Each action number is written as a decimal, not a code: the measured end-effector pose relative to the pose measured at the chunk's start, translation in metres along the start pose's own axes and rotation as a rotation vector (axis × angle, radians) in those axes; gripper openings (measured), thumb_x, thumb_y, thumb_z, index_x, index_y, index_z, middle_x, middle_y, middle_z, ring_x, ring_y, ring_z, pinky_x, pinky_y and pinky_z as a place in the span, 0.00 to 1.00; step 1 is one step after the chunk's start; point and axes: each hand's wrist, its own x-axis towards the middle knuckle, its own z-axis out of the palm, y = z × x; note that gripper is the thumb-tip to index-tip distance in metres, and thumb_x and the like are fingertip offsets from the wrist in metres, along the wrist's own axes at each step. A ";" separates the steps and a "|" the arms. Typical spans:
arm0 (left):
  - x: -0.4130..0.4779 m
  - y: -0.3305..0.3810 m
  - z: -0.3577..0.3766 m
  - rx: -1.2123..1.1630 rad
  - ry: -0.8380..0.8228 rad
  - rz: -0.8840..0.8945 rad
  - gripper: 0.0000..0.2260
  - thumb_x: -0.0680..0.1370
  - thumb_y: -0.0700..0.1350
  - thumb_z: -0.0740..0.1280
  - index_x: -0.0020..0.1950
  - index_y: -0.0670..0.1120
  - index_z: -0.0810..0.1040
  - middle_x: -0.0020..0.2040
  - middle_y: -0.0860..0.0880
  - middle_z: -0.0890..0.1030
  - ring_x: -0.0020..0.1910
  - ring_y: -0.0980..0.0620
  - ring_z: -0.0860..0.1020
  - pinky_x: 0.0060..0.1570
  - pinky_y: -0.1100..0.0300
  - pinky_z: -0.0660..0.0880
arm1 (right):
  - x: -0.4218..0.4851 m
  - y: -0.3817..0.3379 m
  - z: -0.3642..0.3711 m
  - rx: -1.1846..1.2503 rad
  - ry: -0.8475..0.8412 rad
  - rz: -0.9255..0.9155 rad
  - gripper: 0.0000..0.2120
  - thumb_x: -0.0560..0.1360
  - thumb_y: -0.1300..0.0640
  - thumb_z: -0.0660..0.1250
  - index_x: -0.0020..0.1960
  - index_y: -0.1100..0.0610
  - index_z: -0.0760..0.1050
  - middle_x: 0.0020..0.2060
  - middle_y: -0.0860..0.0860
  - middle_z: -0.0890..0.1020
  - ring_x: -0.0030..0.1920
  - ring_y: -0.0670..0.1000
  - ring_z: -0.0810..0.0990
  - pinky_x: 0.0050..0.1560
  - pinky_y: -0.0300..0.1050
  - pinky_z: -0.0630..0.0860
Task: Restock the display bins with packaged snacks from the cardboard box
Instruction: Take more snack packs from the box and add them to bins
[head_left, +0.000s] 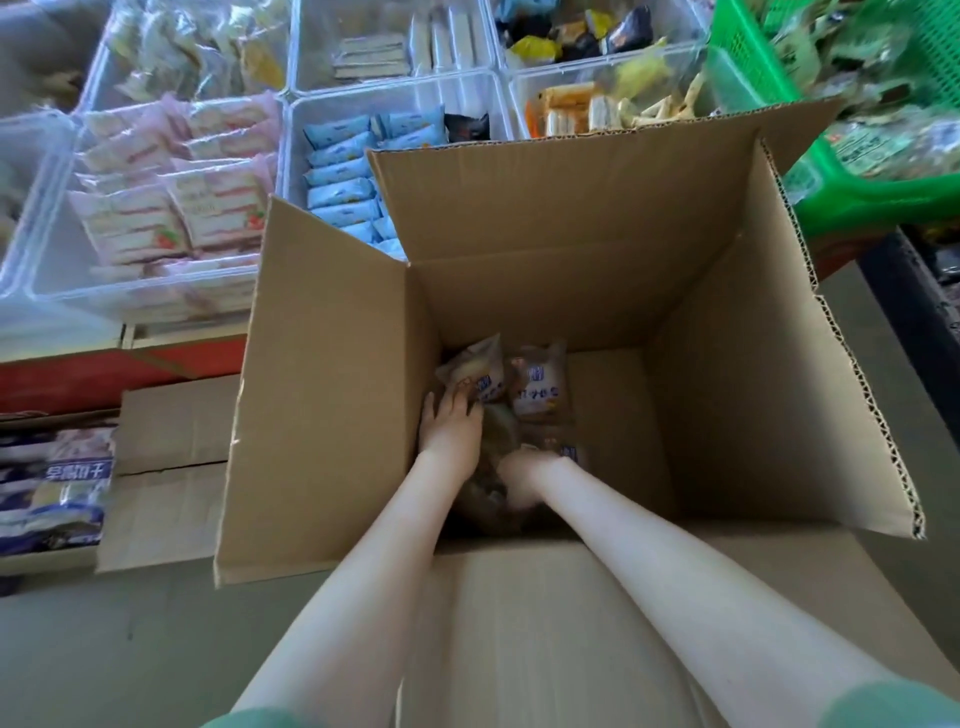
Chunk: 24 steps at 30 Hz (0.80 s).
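Observation:
A large open cardboard box (597, 270) stands in front of me with its flaps up. Several clear-wrapped snack packs with blue print (535, 387) lie at its bottom, toward the left wall. Both my arms reach deep inside. My left hand (449, 431) lies on a pack by the left wall, fingers stretched forward over its wrapper. My right hand (524, 470) is curled round a pack lower down; its fingers are mostly hidden. Clear display bins behind the box hold pink packs (171, 197) and light-blue packs (348, 176).
More clear bins at the back hold white bars (415, 47) and mixed dark and yellow sweets (576, 31). A green basket (852, 182) of snacks sits at the right. A closed carton (166, 467) and blue-white packs (52, 493) lie at the left on the floor.

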 end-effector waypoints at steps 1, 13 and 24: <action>0.000 -0.001 0.000 -0.005 -0.013 0.005 0.26 0.79 0.39 0.58 0.77 0.45 0.56 0.77 0.42 0.54 0.76 0.44 0.51 0.75 0.48 0.46 | -0.001 0.001 0.001 -0.032 0.002 0.005 0.18 0.78 0.57 0.62 0.65 0.63 0.70 0.48 0.56 0.76 0.46 0.54 0.75 0.46 0.44 0.72; -0.004 0.008 0.012 0.102 -0.450 0.084 0.17 0.80 0.42 0.57 0.68 0.45 0.70 0.63 0.45 0.75 0.61 0.46 0.73 0.60 0.54 0.66 | 0.017 0.030 0.014 0.292 0.008 0.038 0.12 0.76 0.60 0.62 0.58 0.62 0.76 0.54 0.59 0.79 0.51 0.57 0.79 0.48 0.47 0.76; 0.012 0.020 -0.007 -0.541 -0.144 -0.031 0.08 0.80 0.48 0.62 0.53 0.45 0.76 0.54 0.45 0.77 0.51 0.46 0.77 0.48 0.55 0.74 | 0.001 0.059 0.004 0.578 0.080 0.037 0.33 0.68 0.53 0.74 0.69 0.49 0.65 0.61 0.51 0.76 0.57 0.53 0.76 0.60 0.51 0.74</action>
